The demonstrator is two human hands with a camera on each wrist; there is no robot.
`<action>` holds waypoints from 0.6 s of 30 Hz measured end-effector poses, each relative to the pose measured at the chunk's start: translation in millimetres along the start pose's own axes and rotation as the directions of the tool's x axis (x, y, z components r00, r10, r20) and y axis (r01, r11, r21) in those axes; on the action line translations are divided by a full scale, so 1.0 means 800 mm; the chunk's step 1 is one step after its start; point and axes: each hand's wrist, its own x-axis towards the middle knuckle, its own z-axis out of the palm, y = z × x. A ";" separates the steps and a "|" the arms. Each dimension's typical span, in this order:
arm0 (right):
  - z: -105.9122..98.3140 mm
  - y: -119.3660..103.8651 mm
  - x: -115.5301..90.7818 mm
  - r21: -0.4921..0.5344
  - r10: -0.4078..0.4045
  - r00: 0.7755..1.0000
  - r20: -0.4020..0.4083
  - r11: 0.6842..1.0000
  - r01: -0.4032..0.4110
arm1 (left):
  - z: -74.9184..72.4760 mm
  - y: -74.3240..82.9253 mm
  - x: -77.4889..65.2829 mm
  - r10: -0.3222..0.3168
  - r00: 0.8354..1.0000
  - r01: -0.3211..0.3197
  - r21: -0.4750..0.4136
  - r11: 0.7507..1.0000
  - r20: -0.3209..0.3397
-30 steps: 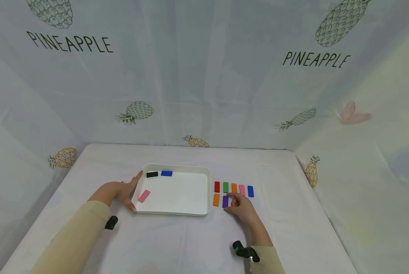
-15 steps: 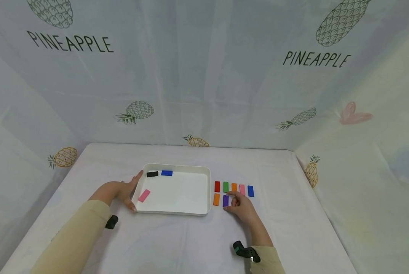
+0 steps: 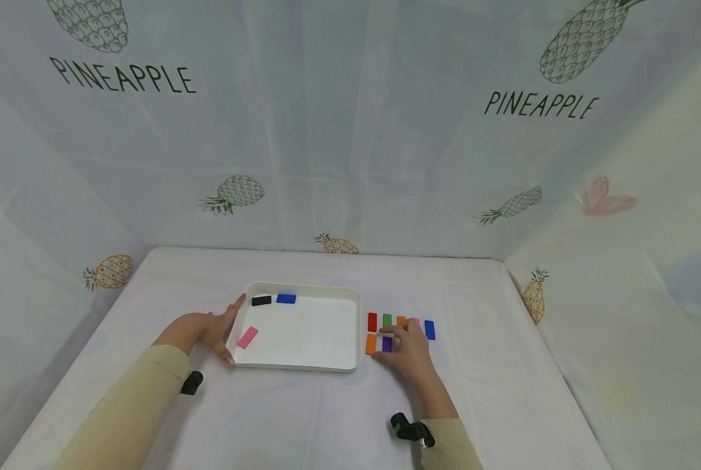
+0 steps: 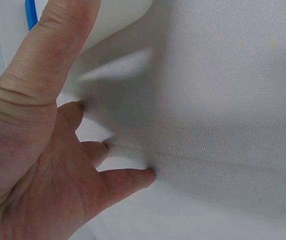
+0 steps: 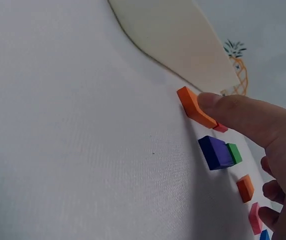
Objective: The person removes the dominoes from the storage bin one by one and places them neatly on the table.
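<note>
My left hand (image 3: 212,333) spreads along the left side of a shallow white tray (image 3: 359,326), its thumb at the front corner and a fingertip at the back corner. My right hand (image 3: 406,349) is over the small coloured blocks right of the tray. Its thumb overlaps the near orange block (image 5: 195,107) in the right wrist view, and the index fingertip is by that block's far end. Just right of it lies a purple block (image 3: 388,344), under the arch of thumb and index finger. The right hand partly covers the pink block (image 5: 255,218).
Inside the tray lie a black block (image 3: 261,301), a blue block (image 3: 286,299) and a slanted pink block (image 3: 247,337). The back row on the cloth has red (image 3: 373,322), green (image 3: 387,320), orange (image 3: 401,320), pink and blue blocks (image 3: 429,329).
My right hand has moved left from around the purple block to the orange block beside it. The purple block stays in place. The left hand and tray have not moved.
</note>
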 end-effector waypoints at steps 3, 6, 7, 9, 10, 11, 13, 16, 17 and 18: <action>0.002 -0.001 0.003 -0.088 -0.013 1.000 0.006 0.996 0.014 | 0.001 0.000 0.001 -0.006 1.000 0.006 0.003 1.000 -0.002; 0.005 -0.002 0.005 -0.125 -0.014 1.000 0.024 0.992 0.017 | 0.001 -0.001 0.002 -0.012 1.000 0.012 0.001 1.000 -0.003; 0.006 -0.002 0.006 -0.133 -0.015 0.999 0.029 0.991 0.018 | 0.002 -0.002 0.002 -0.014 1.000 0.014 0.001 1.000 -0.004; 0.008 -0.002 0.007 -0.138 -0.013 0.999 0.036 0.990 0.018 | 0.002 -0.002 0.003 -0.019 1.000 0.019 -0.002 1.000 -0.006; 0.008 -0.002 0.008 -0.138 -0.013 0.999 0.036 0.990 0.018 | 0.002 -0.003 0.003 -0.020 1.000 0.020 -0.003 1.000 -0.006; 0.009 -0.002 0.008 -0.142 -0.014 0.999 0.039 0.990 0.019 | 0.002 -0.003 0.003 -0.021 1.000 0.021 -0.004 1.000 -0.006; 0.009 -0.001 0.010 -0.145 -0.019 0.999 0.043 0.989 0.025 | 0.002 -0.004 0.004 -0.022 1.000 0.022 -0.001 1.000 -0.005; 0.009 -0.001 0.011 -0.143 -0.024 0.999 0.049 0.989 0.030 | 0.002 -0.004 0.003 -0.023 1.000 0.023 0.002 1.000 -0.004; 0.009 -0.001 0.011 -0.144 -0.024 0.998 0.053 0.989 0.031 | 0.002 -0.004 0.003 -0.022 1.000 0.022 0.003 1.000 -0.003; 0.009 -0.001 0.012 -0.143 -0.023 0.998 0.057 0.989 0.031 | 0.002 -0.003 0.003 -0.023 1.000 0.023 0.002 1.000 -0.003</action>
